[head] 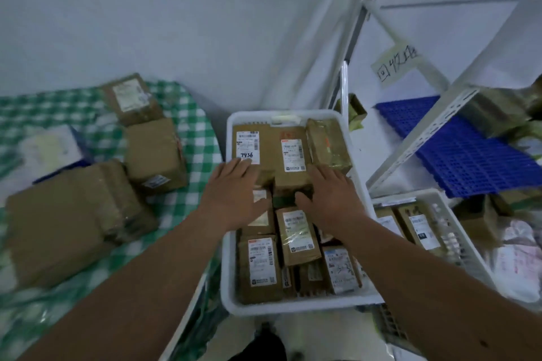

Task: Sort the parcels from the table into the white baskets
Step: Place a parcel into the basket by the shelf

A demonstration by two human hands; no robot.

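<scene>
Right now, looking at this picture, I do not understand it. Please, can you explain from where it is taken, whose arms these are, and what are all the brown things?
There is no machine here. A person wears a camera on the head, so you look forward and down along that person's own bare arms.

The left hand and the right hand lie with straight fingers on brown parcels inside a white basket. Neither hand clearly grips anything; they seem to press or arrange the parcels. The basket is nearly full of parcels with printed labels.

On the left stands a table with a green checked cloth. Several cardboard parcels wait there. On the right, a second white basket holds more parcels, beside a white metal rack.
</scene>
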